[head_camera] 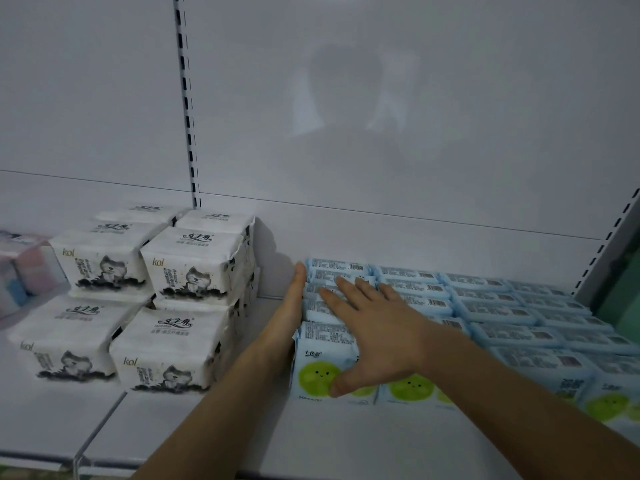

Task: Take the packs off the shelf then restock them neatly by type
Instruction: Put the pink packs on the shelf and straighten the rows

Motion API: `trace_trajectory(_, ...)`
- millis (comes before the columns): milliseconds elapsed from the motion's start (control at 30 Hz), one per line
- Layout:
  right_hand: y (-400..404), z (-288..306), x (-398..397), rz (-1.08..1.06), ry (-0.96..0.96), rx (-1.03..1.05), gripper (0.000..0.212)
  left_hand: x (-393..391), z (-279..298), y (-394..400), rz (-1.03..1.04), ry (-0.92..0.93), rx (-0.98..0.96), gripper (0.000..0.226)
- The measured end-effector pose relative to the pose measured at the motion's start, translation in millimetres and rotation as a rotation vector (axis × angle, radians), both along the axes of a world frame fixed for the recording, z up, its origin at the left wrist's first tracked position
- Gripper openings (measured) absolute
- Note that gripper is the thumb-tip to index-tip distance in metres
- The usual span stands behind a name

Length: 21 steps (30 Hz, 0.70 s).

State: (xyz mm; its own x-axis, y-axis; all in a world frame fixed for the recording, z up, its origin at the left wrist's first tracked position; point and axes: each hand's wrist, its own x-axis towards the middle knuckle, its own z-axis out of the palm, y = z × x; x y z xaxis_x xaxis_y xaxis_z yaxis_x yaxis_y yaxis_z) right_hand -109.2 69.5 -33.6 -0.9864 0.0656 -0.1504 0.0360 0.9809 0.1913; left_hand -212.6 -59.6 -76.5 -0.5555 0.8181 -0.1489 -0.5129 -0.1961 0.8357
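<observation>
Light blue packs [491, 313] with green round faces on their fronts stand in tight rows on the right half of the white shelf [242, 431]. My left hand [289, 313] lies flat with straight fingers against the left side of the leftmost row. My right hand [370, 323] rests spread on top of that same row, its thumb down on the front pack's face [315, 375]. White packs [187, 268] printed with a grey cat and "kol" sit stacked two high at the left.
A clear box [24, 271] holding pink and blue items stands at the far left. The white back panel has a slotted upright [188, 109], with another upright at the right edge [602, 244]. Bare shelf lies between the two groups of packs and along the front edge.
</observation>
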Motion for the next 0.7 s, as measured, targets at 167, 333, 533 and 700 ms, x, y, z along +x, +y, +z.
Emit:
trace_trajectory(167, 1.3, -1.4, -0.7, -0.002, 0.02, -0.013, 0.134, -5.6, 2.1, 0.9, -0.02, 0.023, 0.02, 0.079)
trace_trajectory(333, -0.7, -4.4, -0.5, -0.012, 0.045, -0.015, 0.131, -5.6, 7.5, 1.9, 0.031, 0.077, -0.091, 0.08)
trace_trajectory(533, 4.0, 4.8, 32.0, -0.027, 0.106, -0.014, 0.135, 19.7, 17.2, -14.9, 0.283, 0.387, -0.054, 0.039)
trace_trajectory(700, 29.3, -3.2, 60.6, -0.125, 0.091, 0.053, 0.134, 40.4, -13.7, -15.9, 0.381, 0.673, -0.143, 0.081)
